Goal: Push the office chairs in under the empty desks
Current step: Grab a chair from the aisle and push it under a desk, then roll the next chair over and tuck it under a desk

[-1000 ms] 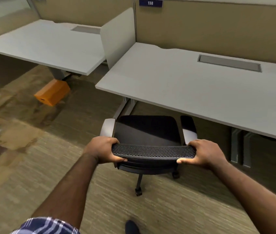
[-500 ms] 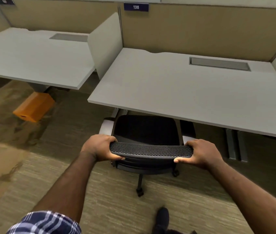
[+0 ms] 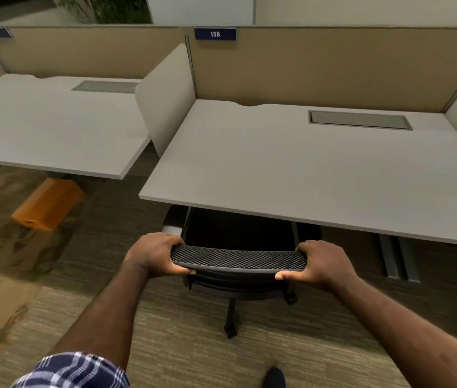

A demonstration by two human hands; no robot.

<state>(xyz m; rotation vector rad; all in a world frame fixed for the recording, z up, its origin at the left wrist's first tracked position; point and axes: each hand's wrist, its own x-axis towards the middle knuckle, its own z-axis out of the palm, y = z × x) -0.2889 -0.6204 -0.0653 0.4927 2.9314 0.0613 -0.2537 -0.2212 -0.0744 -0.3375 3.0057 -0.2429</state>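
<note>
open-plan office, tan partitions, patterned carpet; two pale surfaces side by side, the nearer one under a blue plate reading 138, its neighbour to the left past a white divider. an orange box lies on the carpet below the left surface.

step in hand: you are pushing the chair in under surface 138. the front of the seat and the armrests already sit beneath the surface edge; the mesh backrest top, the column and the near casters are on your side of it.

hands: your left hand grips the left end of the backrest top, fingers curled over the far side, thumb under the near edge. your right hand holds the right end in the same way. both grips are closed on the chair, forearms reaching forward, roughly level with each other.

next move, as a judgement: push straight ahead with even pressure from both hands so the chair does not swivel, and stop when the backrest nears the surface edge. watch the armrests; their clearance under the top cannot be told from here.
</note>
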